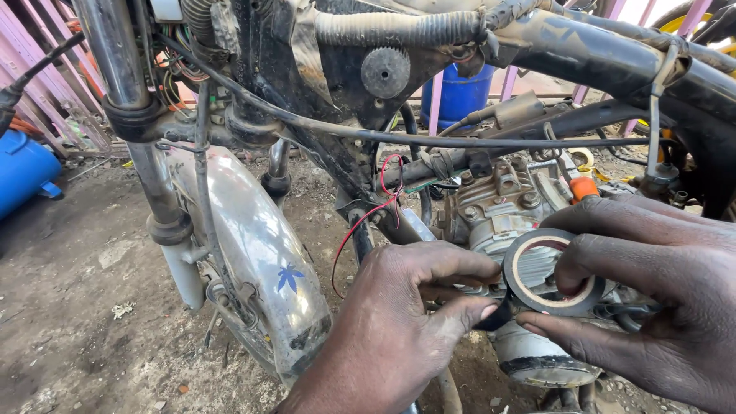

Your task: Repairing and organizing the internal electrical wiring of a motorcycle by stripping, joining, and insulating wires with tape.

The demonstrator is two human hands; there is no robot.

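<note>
Both hands meet on a roll of black tape [550,274] held just in front of the engine [502,211]. Right hand [659,299]: its grip is closed on the roll, with one finger hooked through the pale core and the thumb pressed under the outer edge. Left hand [402,326]: thumb and forefinger are pinched together on the roll's lower left edge, where a loose end of tape seems to start; whether they hold the end itself or only the roll's rim I cannot tell.

Taking the engine as landmark: the tape sits right before its finned head, partly hiding it. A red wire [368,215] loops down just left of the engine, beside the frame tube. An orange cap [583,188] stands at the engine's upper right, just above the right hand. Well left of the engine are the dusty silver mudguard [253,245] and fork leg [165,207]. A black cable [429,140] runs across above the engine. Behind and above it stands a blue drum [460,96]; what it contains is not visible. Another blue container [23,172] lies far left on the dirt ground [77,307].
</note>
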